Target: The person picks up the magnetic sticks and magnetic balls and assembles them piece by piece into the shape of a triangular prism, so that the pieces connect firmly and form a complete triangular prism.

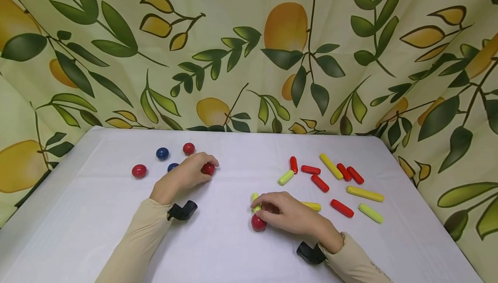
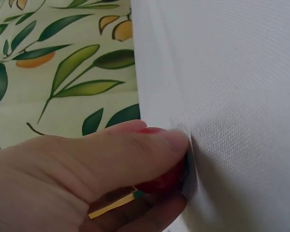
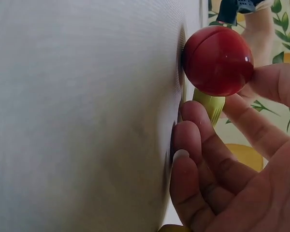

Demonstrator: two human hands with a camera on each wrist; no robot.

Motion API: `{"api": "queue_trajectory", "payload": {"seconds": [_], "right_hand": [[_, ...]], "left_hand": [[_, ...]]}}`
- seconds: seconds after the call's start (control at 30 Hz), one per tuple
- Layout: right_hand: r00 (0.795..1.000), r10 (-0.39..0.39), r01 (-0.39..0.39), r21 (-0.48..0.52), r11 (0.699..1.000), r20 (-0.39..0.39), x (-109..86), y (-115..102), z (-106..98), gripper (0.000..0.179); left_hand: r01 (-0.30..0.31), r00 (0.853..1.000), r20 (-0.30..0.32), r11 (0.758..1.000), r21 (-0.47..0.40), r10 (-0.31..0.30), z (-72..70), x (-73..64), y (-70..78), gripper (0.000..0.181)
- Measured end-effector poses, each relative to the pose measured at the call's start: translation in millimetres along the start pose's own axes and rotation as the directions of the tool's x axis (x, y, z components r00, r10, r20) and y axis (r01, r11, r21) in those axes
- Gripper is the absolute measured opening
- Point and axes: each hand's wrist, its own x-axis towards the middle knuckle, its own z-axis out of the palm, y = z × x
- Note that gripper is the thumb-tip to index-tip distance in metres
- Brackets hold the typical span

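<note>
Because near red ball (image 1: 258,223) is round + glossy, it'll prob. roll on the desk (image 1: 218,248); hold at opp. sides. Just beyond, R hand (image 1: 289,213), part-curled, appears to hold lt.-green stick (image 1: 255,197) in a narrow pinch: prob. light, stiff, best gripped mid-length. Farther, L hand (image 1: 186,174), gap approx. ball-wide, curls round 2nd red ball (image 1: 208,169) at desk level; prob. hard, slippery, not fragile.

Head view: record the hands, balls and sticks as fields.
Left hand: pinches a red ball
Right hand: at a light-green stick and another red ball; grip unclear
Other red balls: two, at left
Blue balls: two, one partly hidden by the left hand
Red sticks: six, at right
Yellow sticks: three, one partly hidden by the right hand
Other light-green sticks: two, at right
</note>
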Motion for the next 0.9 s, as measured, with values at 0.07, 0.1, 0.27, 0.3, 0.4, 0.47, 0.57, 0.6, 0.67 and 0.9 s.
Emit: {"api": "queue_trajectory", "payload": {"seconds": [0.07, 0.1, 0.27, 0.3, 0.4, 0.47, 0.57, 0.6, 0.67, 0.9], "right_hand": [[1.0, -0.001, 0.001, 0.004, 1.0, -0.004, -0.1, 0.3, 0.0, 0.019], [1.0, -0.001, 0.001, 0.008, 1.0, -0.006, -0.1, 0.5, -0.1, 0.02], [1.0, -0.005, 0.006, 0.036, 0.999, -0.02, -0.2, 0.7, -0.5, 0.023], [1.0, -0.007, 0.008, 0.041, 0.999, -0.024, -0.2, 0.7, -0.7, 0.023], [0.999, -0.019, 0.021, 0.048, 0.999, -0.04, -0.4, 0.6, -1.6, 0.023], [0.998, -0.034, 0.036, 0.047, 0.998, -0.051, -0.5, 1.0, -1.9, 0.023], [0.997, -0.058, 0.061, 0.053, 0.997, -0.06, -0.2, 1.6, -1.5, 0.024], [0.996, -0.064, 0.067, 0.054, 0.996, -0.062, 0.0, 1.8, -1.2, 0.024], [0.995, -0.071, 0.075, 0.057, 0.996, -0.065, 0.5, 2.0, -0.5, 0.025], [0.995, -0.069, 0.073, 0.057, 0.996, -0.066, 0.8, 0.7, 0.5, 0.026]], "left_hand": [[0.004, 1.0, 0.005, 1.0, 0.002, -0.004, 0.0, -0.3, 1.3, 0.034], [0.0, 1.0, 0.004, 1.0, 0.007, 0.0, 0.0, -0.3, 1.9, 0.034], [-0.025, 1.0, -0.005, 1.0, -0.014, 0.024, 3.1, 1.5, 7.0, 0.036], [-0.028, 1.0, -0.003, 0.999, -0.021, 0.028, 4.1, 2.0, 8.6, 0.036], [-0.027, 1.0, 0.007, 0.998, -0.051, 0.027, 7.6, 3.3, 13.3, 0.035], [-0.04, 0.999, 0.01, 0.997, -0.061, 0.04, 10.4, 3.7, 16.2, 0.035], [-0.078, 0.997, 0.002, 0.994, -0.075, 0.078, 14.9, 3.6, 19.4, 0.036], [-0.101, 0.995, -0.004, 0.992, -0.076, 0.101, 16.4, 3.6, 19.9, 0.035], [-0.144, 0.99, -0.012, 0.986, -0.082, 0.143, 19.0, 3.7, 21.3, 0.035], [-0.204, 0.978, 0.02, 0.97, -0.135, 0.208, 25.0, 3.0, 26.3, 0.035]]}}
